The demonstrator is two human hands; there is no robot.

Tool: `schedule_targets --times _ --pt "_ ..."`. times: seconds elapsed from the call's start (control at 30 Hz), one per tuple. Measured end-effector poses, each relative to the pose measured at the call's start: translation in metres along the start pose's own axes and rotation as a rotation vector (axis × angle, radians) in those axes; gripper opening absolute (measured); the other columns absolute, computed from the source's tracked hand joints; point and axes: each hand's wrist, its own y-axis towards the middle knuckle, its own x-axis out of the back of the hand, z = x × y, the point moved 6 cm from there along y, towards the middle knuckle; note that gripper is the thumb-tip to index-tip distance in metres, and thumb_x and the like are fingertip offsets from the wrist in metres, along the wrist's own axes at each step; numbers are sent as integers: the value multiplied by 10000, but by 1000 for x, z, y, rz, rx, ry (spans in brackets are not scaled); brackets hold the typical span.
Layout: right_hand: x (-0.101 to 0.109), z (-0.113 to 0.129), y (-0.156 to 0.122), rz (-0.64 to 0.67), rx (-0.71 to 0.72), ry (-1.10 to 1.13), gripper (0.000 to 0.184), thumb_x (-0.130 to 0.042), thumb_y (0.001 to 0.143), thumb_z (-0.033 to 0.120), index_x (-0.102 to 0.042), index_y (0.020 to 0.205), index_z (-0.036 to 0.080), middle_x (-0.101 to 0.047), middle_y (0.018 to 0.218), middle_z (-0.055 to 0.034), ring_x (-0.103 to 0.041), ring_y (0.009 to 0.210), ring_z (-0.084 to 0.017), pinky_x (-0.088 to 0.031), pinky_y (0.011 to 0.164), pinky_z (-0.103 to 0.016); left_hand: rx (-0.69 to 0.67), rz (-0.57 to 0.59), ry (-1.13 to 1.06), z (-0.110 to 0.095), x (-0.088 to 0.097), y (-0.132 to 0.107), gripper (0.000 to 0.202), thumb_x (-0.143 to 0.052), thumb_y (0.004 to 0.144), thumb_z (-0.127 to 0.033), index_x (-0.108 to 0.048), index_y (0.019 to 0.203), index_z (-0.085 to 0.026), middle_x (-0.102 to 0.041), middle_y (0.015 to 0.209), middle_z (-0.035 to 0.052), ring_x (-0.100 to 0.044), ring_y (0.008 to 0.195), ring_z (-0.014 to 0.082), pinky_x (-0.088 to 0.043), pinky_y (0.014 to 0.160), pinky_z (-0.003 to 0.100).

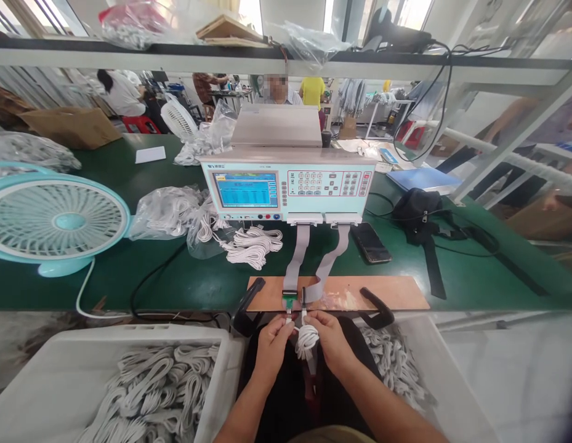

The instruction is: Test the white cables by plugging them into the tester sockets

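Observation:
My left hand [274, 343] pinches one white plug of a coiled white cable [307, 341], right at a small green circuit board [290, 302]. My right hand [329, 339] grips the cable's other plug below a second connector. Between both hands the coil hangs in a bundle. Whether the plugs are fully seated cannot be made out. Two grey ribbon cables [295, 261] run from these connectors up to a cable tester [288, 187] with a lit blue screen. The board lies on a wooden strip [396, 292] held by black clamps [377, 307].
A bin [124, 335] of bundled cables stands left, another bin [445, 363] right. On the green table [212, 277] are a blue fan [59, 215], loose cable bundles [253, 245], a phone [371, 242] and a black bag [417, 212]. A shelf [175, 58] crosses overhead; people are behind.

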Motion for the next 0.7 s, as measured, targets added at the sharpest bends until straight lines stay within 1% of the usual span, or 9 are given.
schedule_targets --times 0.1,0.2,0.3,0.4,0.5,0.57,0.6,0.67,0.7 --pt "0 2 -2 5 0 -17 231 -723 611 344 -622 612 136 -583 548 14 -458 496 -95 -361 535 -227 14 -67 -15 3 -1 -2 282 -555 746 -332 -574 526 -158 -535 586 -12 -487 601 134 -383 599 223" --pt "1 2 -2 7 11 -14 234 -728 609 347 -625 612 137 -582 543 18 -456 490 -92 -355 533 -223 60 -129 -111 4 -2 -5 257 -579 723 -337 -586 541 -155 -560 586 -16 -506 612 137 -386 608 223" --pt "1 1 0 9 15 -3 247 -738 600 357 -629 614 136 -587 542 17 -464 484 -95 -358 523 -224 74 -127 -171 5 -6 -5 265 -571 742 -365 -605 586 -154 -586 600 -16 -519 618 133 -391 605 220" --pt "2 -3 3 18 -6 6 260 -745 592 372 -646 631 134 -608 554 7 -489 488 -106 -377 529 -233 8 -126 -69 1 -6 -3 295 -543 772 -369 -604 588 -147 -582 582 -13 -512 584 124 -388 575 219" --pt "3 -6 2 32 -41 -2 263 -747 589 378 -677 684 142 -639 583 0 -529 510 -117 -401 547 -239 -31 -142 70 -6 -1 -7 309 -546 764 -358 -600 545 -147 -537 500 -22 -487 516 119 -371 516 222" --pt "6 -9 3 13 -48 -36 256 -756 582 356 -691 722 153 -666 639 -7 -562 553 -122 -420 570 -239 -22 -175 119 -9 11 -15 303 -542 766 -366 -621 564 -155 -568 529 -14 -523 558 131 -393 541 225" --pt "9 -10 5 -27 -34 -55 253 -766 566 344 -694 721 158 -675 662 -9 -569 562 -121 -428 571 -238 -22 -202 136 -9 21 -20 300 -507 792 -372 -644 626 -163 -613 607 -2 -555 624 140 -414 585 227" --pt "14 -15 11 -73 -30 -93 269 -778 545 330 -698 737 160 -680 689 -19 -585 586 -129 -446 572 -244 -29 -246 217 -8 51 -33 310 -422 845 -373 -661 773 -189 -664 808 19 -588 779 148 -437 700 234" --pt "16 -16 14 -95 -16 -114 278 -787 526 320 -699 734 159 -682 704 -26 -594 600 -137 -459 580 -253 -5 -276 294 -4 72 -43 317 -387 863 -372 -653 832 -203 -663 884 24 -587 843 148 -434 757 238"
